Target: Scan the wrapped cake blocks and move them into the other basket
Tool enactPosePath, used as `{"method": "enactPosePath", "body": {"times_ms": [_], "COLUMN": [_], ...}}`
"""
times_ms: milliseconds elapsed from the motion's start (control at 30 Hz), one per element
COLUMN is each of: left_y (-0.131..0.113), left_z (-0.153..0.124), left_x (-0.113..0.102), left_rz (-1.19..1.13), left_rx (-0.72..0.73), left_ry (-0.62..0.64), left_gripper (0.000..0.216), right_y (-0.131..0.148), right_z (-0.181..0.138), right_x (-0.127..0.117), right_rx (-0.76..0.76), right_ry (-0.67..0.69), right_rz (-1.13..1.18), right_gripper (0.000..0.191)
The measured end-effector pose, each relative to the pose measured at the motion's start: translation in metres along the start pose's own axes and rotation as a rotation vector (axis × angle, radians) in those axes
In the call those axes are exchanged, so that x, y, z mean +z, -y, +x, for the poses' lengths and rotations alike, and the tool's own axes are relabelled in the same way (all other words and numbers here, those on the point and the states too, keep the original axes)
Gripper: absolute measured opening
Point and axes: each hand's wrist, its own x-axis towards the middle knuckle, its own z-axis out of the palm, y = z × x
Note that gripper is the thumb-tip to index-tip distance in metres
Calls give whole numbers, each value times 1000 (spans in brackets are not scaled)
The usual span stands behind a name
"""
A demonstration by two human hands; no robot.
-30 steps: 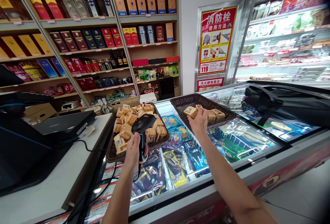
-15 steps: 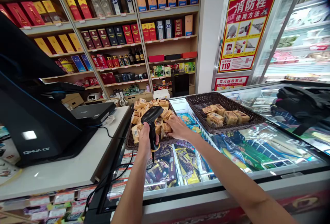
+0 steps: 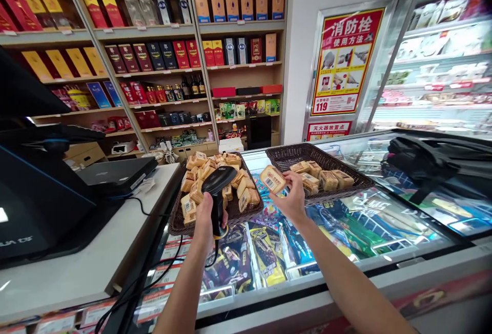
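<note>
My left hand (image 3: 205, 216) is wrapped round the grip of a black barcode scanner (image 3: 218, 183), its head pointing right over the left wicker basket (image 3: 175, 224). That basket is heaped with several small wrapped cakes (image 3: 200, 170). My right hand (image 3: 294, 198) pinches one wrapped cake (image 3: 272, 179) between the two baskets, its barcode label turned toward the scanner. The right wicker basket (image 3: 282, 154) holds several of the same cakes along its near side.
Both baskets rest on the glass lid of a chest freezer (image 3: 384, 226) full of ice creams. A white counter (image 3: 77, 267) with a black till screen (image 3: 34, 195) stands at left. A black bag (image 3: 423, 162) lies on the freezer at right. Shelves of boxed bottles (image 3: 154, 57) line the back wall.
My right hand has lifted a cake out of the left basket and brought it up to the right of the scanner. The left hand has kept hold of the scanner.
</note>
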Motion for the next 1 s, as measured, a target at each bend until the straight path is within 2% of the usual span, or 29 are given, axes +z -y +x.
{"method": "enactPosePath", "body": {"times_ms": [100,300,433,633,800,900,1000], "left_y": [6,17,18,19,17,17,17], "left_z": [-3,-5,-5,-4,-6,-6,-4], "left_x": [3,8,9,8,11,11,10], "left_rz": [51,180,226,263,230,228,235], "left_rx": [-25,-9,-4,-3,14,8,4], "left_ry": [38,138,192,204,149,130,116], "left_gripper": [71,63,65,63,59,57,57], "right_y": [-6,2,2,1,-4,-17,-39], "right_z": [-6,-4,-2,-1,-2,2,14], "right_x": [3,3,1,0,1,1,-10], "right_rx": [8,-17,-3,5,54,107,242], "right_ry": [-8,45,25,24,48,23,-70], "right_rz": [-10,-2,-12,-79,-219,-242,-308], "right_gripper": [50,51,50,48,46,42,42]}}
